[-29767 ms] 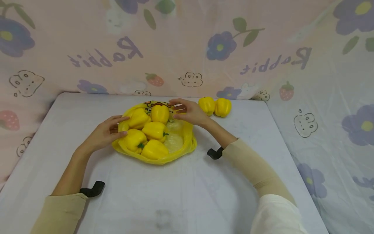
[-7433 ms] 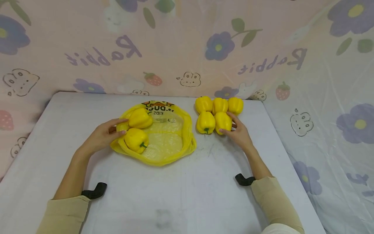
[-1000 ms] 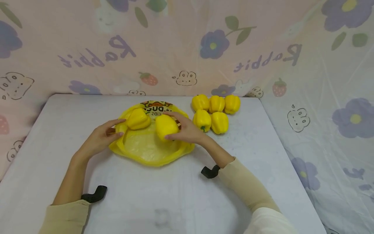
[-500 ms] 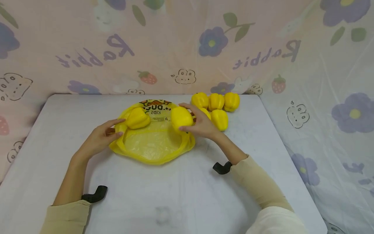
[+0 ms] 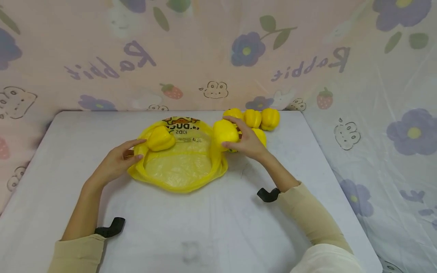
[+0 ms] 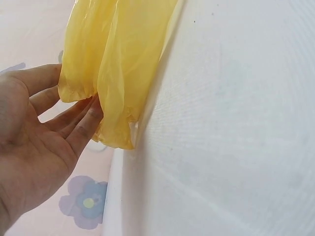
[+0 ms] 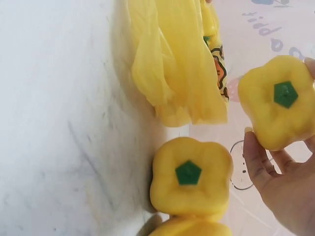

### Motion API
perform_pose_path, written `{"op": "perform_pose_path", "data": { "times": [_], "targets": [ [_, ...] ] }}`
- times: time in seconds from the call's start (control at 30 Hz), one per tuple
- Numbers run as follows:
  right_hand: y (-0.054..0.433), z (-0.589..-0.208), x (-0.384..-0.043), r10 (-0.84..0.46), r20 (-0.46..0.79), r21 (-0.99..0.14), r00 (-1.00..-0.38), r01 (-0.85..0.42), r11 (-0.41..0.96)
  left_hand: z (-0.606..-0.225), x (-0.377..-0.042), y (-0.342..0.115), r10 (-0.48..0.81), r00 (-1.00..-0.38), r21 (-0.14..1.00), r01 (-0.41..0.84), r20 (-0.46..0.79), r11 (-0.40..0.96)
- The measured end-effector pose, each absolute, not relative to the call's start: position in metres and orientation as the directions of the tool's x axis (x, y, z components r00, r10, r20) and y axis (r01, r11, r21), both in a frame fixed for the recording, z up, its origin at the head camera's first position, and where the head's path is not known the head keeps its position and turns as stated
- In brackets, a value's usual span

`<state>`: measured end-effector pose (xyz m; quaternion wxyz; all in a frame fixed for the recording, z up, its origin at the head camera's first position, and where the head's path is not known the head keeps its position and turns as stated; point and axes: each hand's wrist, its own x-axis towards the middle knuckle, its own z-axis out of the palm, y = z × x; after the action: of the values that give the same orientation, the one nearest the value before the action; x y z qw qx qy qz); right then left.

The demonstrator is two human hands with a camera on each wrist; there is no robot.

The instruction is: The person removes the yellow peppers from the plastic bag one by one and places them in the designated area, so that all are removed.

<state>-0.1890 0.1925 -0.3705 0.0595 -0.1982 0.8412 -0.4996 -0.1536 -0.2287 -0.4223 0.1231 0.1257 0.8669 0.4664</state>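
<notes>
A yellow plastic bag (image 5: 170,185) lies on the table with its mouth wide and its rim rolled into a ring. One yellow bell pepper (image 5: 161,138) sits inside at its left. My left hand (image 5: 117,161) holds the left rim with thumb and fingers; in the left wrist view its fingers reach behind the thin film (image 6: 123,73). My right hand (image 5: 252,143) grips another bell pepper (image 5: 225,134) just past the right rim, raised above the table. In the right wrist view this held pepper (image 7: 273,115) shows its green stem, with a standing pepper (image 7: 189,196) beside it.
Several more yellow peppers stand in two rows at the back right, among them a far right one (image 5: 270,119) and a middle one (image 5: 252,118). My right hand and its pepper partly hide the front row. A printed cloth (image 5: 191,45) hangs behind the white table (image 5: 153,235).
Within the last second my right hand has carried its pepper rightward from over the bag. Over the longer span, peppers have moved from bag to table; the left hand stays at the rim.
</notes>
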Motion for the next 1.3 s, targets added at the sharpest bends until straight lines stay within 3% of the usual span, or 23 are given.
{"op": "perform_pose_path", "data": {
  "times": [0.53,1.0,1.3],
  "targets": [
    [0.222,-0.347,-0.178,-0.311,0.094,-0.830,-0.946,-0.247,0.500,-0.425,-0.154,-0.229,0.316,-0.943,0.831,0.090,-0.106,0.549],
    [0.263,-0.373,-0.195,-0.250,0.145,-0.812,-0.957,-0.260,0.523,-0.423,-0.156,-0.227,0.310,-0.945,0.822,0.098,-0.099,0.561],
    [0.263,-0.348,-0.181,-0.197,0.104,-0.808,-0.975,-0.198,0.554,-0.425,-0.158,-0.227,0.314,-0.946,0.813,0.117,-0.084,0.570]
  ]
}}
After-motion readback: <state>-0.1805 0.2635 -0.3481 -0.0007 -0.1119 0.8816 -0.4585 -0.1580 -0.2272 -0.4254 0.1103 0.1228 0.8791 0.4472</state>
